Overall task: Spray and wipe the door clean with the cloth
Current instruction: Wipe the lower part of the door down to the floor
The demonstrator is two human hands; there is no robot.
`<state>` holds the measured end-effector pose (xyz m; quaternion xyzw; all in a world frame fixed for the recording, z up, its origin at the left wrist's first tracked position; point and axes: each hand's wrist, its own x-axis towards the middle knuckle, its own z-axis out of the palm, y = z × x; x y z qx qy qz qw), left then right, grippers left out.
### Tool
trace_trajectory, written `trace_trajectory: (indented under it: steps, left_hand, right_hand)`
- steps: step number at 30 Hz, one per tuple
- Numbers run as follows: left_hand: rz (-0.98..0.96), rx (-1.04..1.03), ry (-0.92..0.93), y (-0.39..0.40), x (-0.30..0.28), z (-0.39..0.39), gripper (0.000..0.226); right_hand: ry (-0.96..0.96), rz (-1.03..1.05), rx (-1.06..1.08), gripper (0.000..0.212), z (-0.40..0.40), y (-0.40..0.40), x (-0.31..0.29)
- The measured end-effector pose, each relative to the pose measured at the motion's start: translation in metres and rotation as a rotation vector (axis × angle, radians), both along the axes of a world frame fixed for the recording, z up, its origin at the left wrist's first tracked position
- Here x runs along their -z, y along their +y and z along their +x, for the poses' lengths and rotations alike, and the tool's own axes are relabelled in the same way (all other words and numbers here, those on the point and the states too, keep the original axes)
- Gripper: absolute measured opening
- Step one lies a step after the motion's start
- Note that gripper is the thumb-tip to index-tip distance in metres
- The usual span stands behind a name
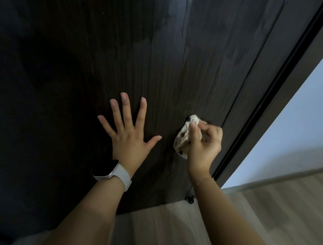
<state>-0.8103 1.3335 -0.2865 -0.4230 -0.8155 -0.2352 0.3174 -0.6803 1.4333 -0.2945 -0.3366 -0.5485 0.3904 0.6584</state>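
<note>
Wiping the lower part of the dark door (108,48) with a bunched cream cloth (183,138), low down and near the hinge-side edge. Right hand (205,142): fingers curled round the cloth, thumb and forefinger pinching its upper fold, cloth pressed to the panel. Left hand (127,133): fingers straight and spread wide, palm flat against the door beside the cloth, apparently bracing. White-strapped watch (111,171) on the left wrist. Wet sheen and streaks across the upper panel; dull, drier-looking surface to the far left. No spray bottle in view. Pale wood floor (265,215) below, small dark stopper (189,198) at the door's foot, light wall (299,132) past the frame.

Judged stage: spraying done, wiping under way on the lower right section.

Risks from here:
- Streaks left to dry on the upper panel, caused by slow progress or a cloth already saturated.
- Palm print left on the panel, caused by the bracing hand resting on the surface.
- Door swinging away under pressure, if unlatched; latch state not visible.
- Cloth slipping from the pinch, caused by a small wadded grip on a wet surface.
- Far-left area missed, caused by poor light there.
- Drips reaching the floor, caused by run-off from the wet zone.
</note>
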Motion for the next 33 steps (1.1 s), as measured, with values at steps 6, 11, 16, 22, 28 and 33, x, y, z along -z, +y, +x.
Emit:
trace_trajectory:
  steps: [6, 11, 16, 22, 28, 33]
  left_hand:
    - [0.015, 0.004, 0.009, 0.002, 0.0, -0.001, 0.13]
    - [0.014, -0.003, 0.007, 0.003, -0.003, 0.002, 0.128]
    - [0.001, -0.029, 0.007, 0.002, -0.004, 0.004, 0.123]
    - [-0.009, -0.043, -0.004, 0.001, -0.007, 0.005, 0.126]
    - [0.001, -0.045, 0.024, 0.001, -0.005, 0.003, 0.136]
    - [0.011, -0.031, 0.021, 0.002, -0.005, 0.003, 0.135]
  right_hand:
    - [-0.062, -0.36, 0.065, 0.026, 0.003, -0.008, 0.109]
    - [-0.057, -0.558, 0.066, 0.021, 0.0, -0.019, 0.151]
    - [0.045, -0.312, 0.059, 0.011, -0.014, -0.029, 0.089]
    - [0.177, -0.17, -0.009, 0.009, -0.028, -0.032, 0.065]
    - [0.139, -0.665, -0.105, 0.01, -0.016, -0.038, 0.177]
    - [0.087, -0.659, -0.093, 0.01, -0.01, -0.04, 0.169]
